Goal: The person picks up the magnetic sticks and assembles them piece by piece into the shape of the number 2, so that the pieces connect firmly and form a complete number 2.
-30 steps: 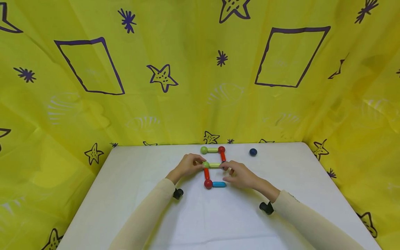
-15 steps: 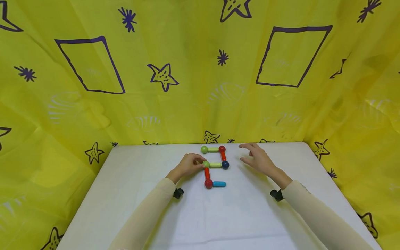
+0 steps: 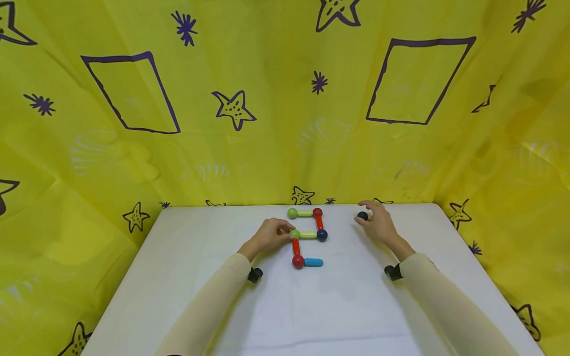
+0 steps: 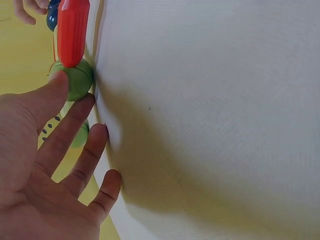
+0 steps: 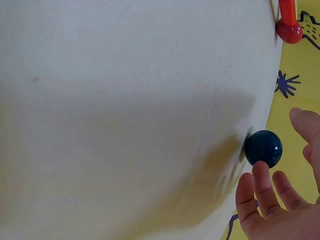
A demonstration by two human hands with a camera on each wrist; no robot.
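On the white table lies a chain of toy building rods and balls. My left hand pinches its middle green ball between thumb and index finger, the other fingers spread. From this ball a red rod leads to the near red ball with a blue rod. A pale green rod links it to a dark blue ball. My right hand is spread around a loose dark blue ball. One fingertip overlaps this ball in the right wrist view; contact is unclear.
Behind the middle row, a second red rod runs to the far red ball. Another pale green rod ends at the far green ball. A yellow patterned curtain borders the table.
My right hand has left the chain's dark blue ball and moved right and away from me to the loose one. My left hand has stayed on the green ball.
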